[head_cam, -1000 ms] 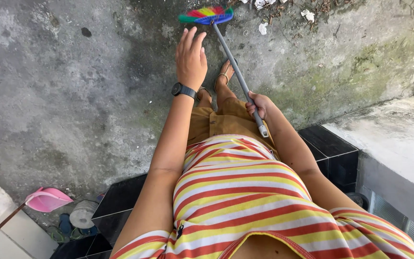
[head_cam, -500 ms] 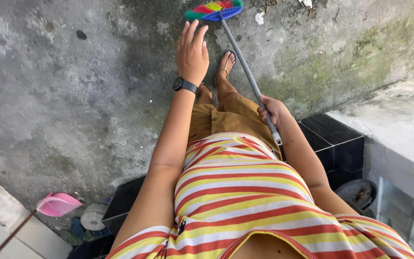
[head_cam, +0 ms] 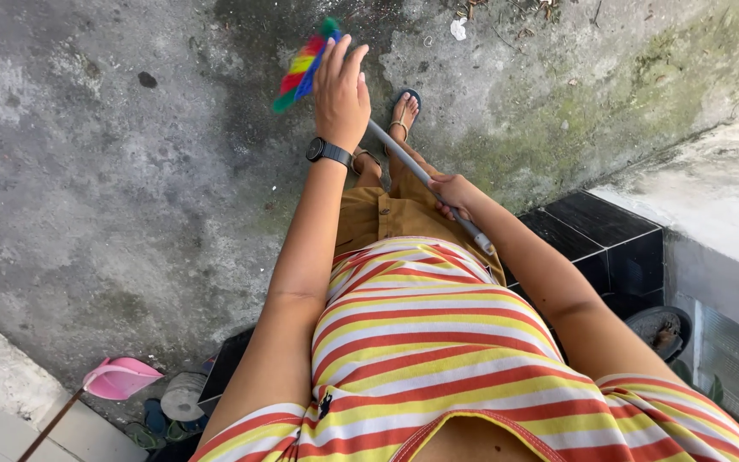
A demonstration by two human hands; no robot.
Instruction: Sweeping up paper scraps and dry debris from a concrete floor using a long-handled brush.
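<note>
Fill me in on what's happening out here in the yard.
A person in a striped shirt stands on a concrete floor, holding a broom. The right hand grips the grey broom handle near its upper end. The left hand, open with fingers spread, reaches toward the multicoloured broom head. A pink dustpan lies behind, beside black tiles.

A home's outdoor yard is showing: stained, mossy grey concrete ground [head_cam: 113, 197] is filling the frame, a pink plastic dustpan [head_cam: 120, 377] is lying lower left, black-tiled step [head_cam: 613, 239] at right.
</note>
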